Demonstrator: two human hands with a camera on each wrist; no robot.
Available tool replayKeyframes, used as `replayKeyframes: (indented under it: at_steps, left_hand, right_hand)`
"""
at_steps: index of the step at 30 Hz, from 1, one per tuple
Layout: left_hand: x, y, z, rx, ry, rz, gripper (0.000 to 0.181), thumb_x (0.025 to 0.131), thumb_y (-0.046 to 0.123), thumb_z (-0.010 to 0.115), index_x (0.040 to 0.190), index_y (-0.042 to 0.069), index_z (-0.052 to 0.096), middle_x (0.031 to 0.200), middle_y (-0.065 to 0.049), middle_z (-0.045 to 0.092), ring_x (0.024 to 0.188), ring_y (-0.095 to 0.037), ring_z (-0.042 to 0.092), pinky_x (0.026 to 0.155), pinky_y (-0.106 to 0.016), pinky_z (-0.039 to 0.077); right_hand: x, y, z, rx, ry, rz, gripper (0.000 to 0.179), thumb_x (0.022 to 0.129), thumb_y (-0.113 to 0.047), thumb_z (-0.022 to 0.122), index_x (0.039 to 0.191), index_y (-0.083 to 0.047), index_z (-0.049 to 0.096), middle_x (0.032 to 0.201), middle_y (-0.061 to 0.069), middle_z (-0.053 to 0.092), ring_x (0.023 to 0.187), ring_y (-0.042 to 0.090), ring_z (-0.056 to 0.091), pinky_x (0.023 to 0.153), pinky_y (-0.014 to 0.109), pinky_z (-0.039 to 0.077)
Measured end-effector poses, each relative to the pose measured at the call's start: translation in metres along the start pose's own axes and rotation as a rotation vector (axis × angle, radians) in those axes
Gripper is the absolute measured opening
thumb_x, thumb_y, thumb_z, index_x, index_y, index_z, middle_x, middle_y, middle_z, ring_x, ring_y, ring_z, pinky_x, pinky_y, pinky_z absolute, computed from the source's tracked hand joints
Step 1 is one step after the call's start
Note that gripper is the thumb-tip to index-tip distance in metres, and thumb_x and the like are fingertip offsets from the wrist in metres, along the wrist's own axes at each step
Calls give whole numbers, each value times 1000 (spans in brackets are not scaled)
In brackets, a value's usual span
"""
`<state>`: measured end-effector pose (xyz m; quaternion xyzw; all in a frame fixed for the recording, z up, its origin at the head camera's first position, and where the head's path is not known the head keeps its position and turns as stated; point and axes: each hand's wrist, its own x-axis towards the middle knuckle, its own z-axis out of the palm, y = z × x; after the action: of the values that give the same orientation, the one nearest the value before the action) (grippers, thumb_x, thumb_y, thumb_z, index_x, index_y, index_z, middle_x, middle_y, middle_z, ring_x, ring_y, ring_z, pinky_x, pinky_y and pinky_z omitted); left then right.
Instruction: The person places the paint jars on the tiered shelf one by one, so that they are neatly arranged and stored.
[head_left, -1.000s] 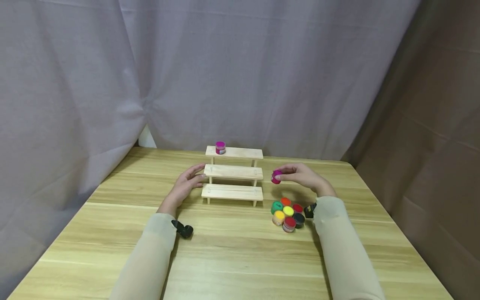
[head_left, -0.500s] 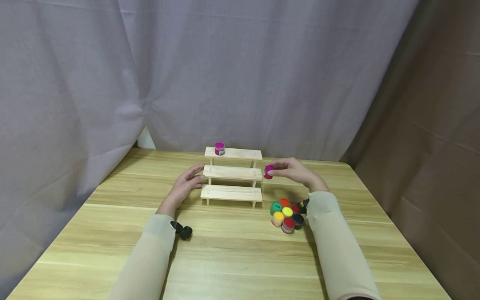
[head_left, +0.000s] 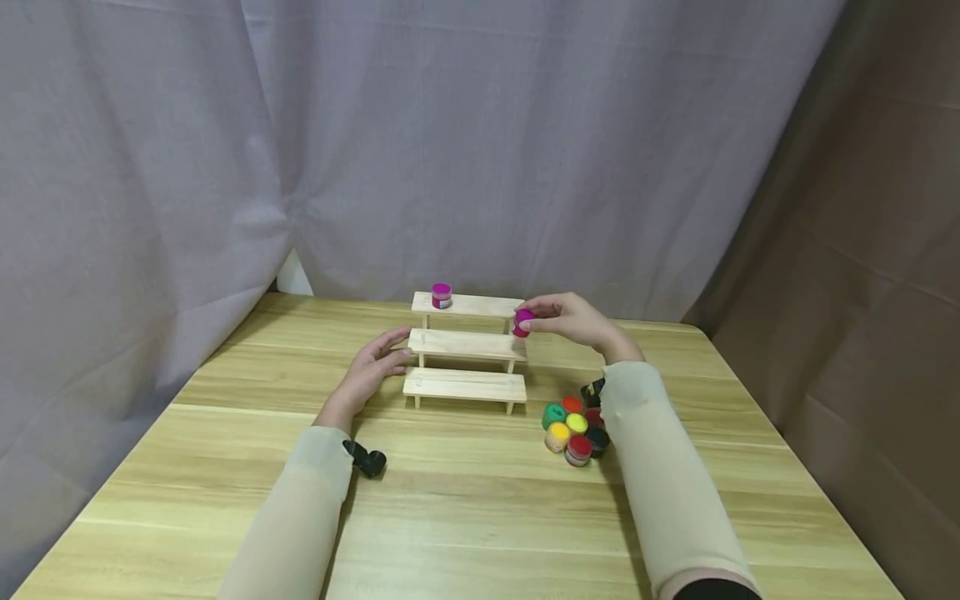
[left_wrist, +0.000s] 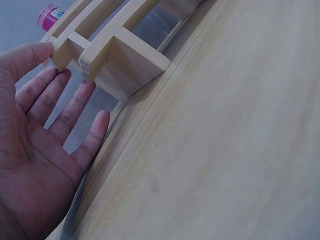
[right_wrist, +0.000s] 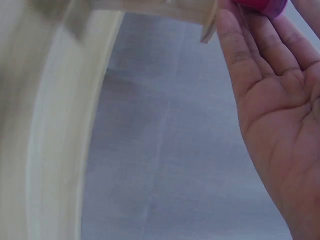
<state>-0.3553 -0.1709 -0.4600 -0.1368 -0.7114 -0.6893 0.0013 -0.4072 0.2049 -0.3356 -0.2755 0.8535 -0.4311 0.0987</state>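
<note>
Magenta jar [head_left: 521, 320] pinched at the right end of a wooden stand [head_left: 467, 343]

Pale sleeves [head_left: 288, 517] cross the near part of a wood-grain table [head_left: 450, 517]. Ahead of the right forearm, seven small lidded jars stand in a tight cluster: a red jar [head_left: 578, 451] nearest, then a black jar [head_left: 598, 443], an orange-yellow jar [head_left: 557, 437], a yellow jar [head_left: 577, 423] in the middle, a green jar [head_left: 554, 415], a second red jar [head_left: 593, 415] partly hidden, and an orange-red jar [head_left: 572, 404] at the back. Their lids are on; what they hold cannot be told.

Farther on, the left hand [head_left: 367, 371] has its fingers extended, the tips touching the left end of the three-step stand. The right hand [head_left: 572, 321] grips the magenta jar between thumb and fingers, beside the right ends of the middle and top steps; whether it touches wood is unclear. Its round lid is bright magenta, its body deep pink.

On the left of the top step [head_left: 483, 305] stands a matching jar [head_left: 441, 296], upright, with a paler band under its lid and a small label. Behind hangs a grey curtain [head_left: 487, 150].
</note>
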Motion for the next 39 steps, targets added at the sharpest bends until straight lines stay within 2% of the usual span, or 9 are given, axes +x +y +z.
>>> replayKeyframes:
  at_steps: [6,14,27,33,39]
  left_hand:
    - [1,0,-1,-9,-2,-7,56,100,29,65,151,15,46,157,-10,40,131,-35,51,106,-50,47]
    - [0,-3,4,-12,-4,-4,55,99,29,66,150,17,48,156,-8,42,128,-33,54,105,-48,49]
    - [-1,-1,5,-9,-8,-13,55,100,30,65,150,18,47,157,-7,41,130,-34,52,105,-49,49]
    - [-3,0,4,3,-1,-14,55,100,30,65,150,18,48,157,-7,41,129,-33,53,105,-49,49]
    - [-2,0,5,0,-1,-5,54,100,28,65,150,16,48,156,-8,41,129,-34,54,105,-50,49]
  right_hand:
    - [19,-15,4,12,-31,-11,42,95,-33,72,130,-11,66,112,5,74,111,22,66,110,48,44]
    - [42,-17,18,13,-35,-63,45,98,-27,68,138,-8,60,116,6,72,110,25,67,104,43,50]
    - [65,-24,33,27,-18,-36,44,101,-23,64,142,-9,56,120,9,69,106,25,68,102,39,52]
    - [71,-25,41,55,-15,-29,45,102,-16,61,145,-6,52,130,12,63,112,25,65,103,38,51]
    - [74,-23,48,74,7,-34,47,101,-17,62,145,-7,51,131,10,62,116,26,62,105,40,49]
